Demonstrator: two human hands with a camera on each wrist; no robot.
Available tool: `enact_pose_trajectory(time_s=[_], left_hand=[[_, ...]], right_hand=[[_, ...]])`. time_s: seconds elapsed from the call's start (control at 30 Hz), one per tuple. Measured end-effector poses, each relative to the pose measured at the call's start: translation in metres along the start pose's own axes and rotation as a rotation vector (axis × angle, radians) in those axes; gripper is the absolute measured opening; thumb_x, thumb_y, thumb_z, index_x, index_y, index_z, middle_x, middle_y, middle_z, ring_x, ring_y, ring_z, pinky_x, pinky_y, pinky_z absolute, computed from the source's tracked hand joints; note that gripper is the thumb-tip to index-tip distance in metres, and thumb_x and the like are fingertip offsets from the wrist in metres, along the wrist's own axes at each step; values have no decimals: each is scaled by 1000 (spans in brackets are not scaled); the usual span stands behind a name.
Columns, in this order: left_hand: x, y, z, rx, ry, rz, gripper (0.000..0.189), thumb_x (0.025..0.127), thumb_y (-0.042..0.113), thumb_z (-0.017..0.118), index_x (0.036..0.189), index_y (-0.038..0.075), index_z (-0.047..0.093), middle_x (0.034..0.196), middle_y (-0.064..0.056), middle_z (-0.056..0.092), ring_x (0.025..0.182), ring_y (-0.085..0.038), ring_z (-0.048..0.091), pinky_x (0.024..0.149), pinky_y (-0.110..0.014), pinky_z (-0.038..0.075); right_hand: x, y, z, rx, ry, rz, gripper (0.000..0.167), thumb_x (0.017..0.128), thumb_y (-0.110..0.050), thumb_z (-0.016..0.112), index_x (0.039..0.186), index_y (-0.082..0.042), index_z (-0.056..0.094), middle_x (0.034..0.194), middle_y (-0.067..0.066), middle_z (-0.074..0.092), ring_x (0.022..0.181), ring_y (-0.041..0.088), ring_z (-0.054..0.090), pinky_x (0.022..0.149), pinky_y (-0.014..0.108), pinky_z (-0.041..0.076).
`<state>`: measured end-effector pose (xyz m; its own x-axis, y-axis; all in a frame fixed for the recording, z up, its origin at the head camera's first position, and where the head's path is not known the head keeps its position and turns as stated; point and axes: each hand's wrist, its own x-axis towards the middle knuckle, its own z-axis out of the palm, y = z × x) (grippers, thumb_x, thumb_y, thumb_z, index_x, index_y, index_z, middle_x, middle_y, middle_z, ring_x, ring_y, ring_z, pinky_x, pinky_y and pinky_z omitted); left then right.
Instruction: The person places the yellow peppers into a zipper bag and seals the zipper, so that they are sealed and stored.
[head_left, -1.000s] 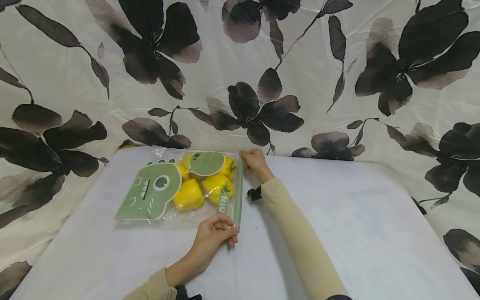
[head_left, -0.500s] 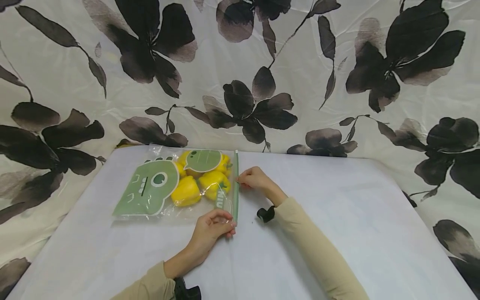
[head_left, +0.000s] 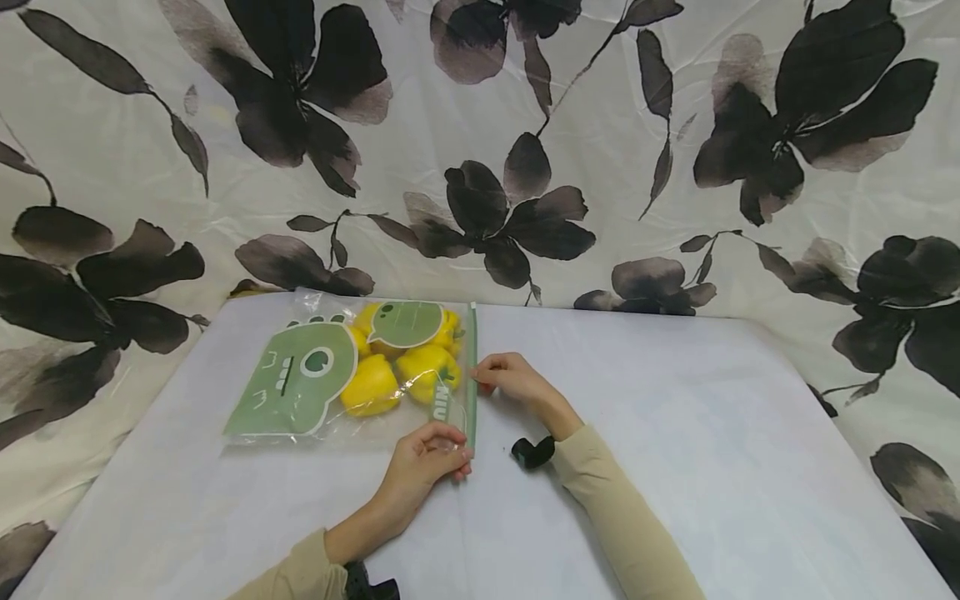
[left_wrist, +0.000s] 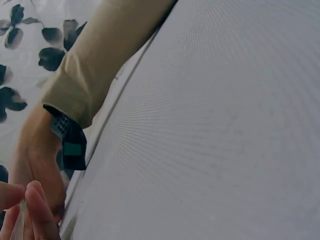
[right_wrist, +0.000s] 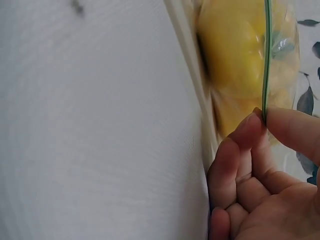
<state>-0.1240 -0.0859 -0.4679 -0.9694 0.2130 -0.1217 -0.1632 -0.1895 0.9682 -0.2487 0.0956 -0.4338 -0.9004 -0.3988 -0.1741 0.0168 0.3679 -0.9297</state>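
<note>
A clear zip bag point(head_left: 291, 379) printed with a green cartoon monster lies on the white table, its green zip strip point(head_left: 471, 333) facing right. Several yellow bell peppers point(head_left: 371, 386) show through the plastic. My left hand point(head_left: 422, 467) pinches the near end of the strip between thumb and fingers. Partway up the same strip, my right hand point(head_left: 517, 382) pinches it; in the right wrist view thumb and forefinger meet on the green edge, the other fingers curled below. The left wrist view catches only the left fingertips point(left_wrist: 37, 207) gripping a thin edge.
White cloth covers the table point(head_left: 675, 433). Behind it hangs a pale curtain point(head_left: 645, 150) with dark flower prints. A black wrist mount point(head_left: 533, 452) sits at the right cuff, and another point(head_left: 371, 583) at the left cuff.
My right hand has slid along the zip strip from its far corner toward me, to about its middle. The left hand keeps its hold at the near end.
</note>
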Motion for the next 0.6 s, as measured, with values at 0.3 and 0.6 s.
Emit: enact_pose_trajectory(time_s=[0.3,0.6], left_hand=[[-10,33,-7,115,-136,-92,28,97,11,57,119,-7,54,83,-10,71,69,-18,65,63,-27,53],[-13,133,-90,617,29,306,23,99,9,54,117,-4,58,74,-12,69,72,-27,66,67,-29,54]], right_hand=[[-1,-1,3,8,17,-17,18,95,-17,62,82,-5,66,74,6,59,75,17,48,71,29,35],[1,1,6,40,-6,1,17,96,-16,60,84,-5,64,73,3,56,74,17,48,71,28,36]])
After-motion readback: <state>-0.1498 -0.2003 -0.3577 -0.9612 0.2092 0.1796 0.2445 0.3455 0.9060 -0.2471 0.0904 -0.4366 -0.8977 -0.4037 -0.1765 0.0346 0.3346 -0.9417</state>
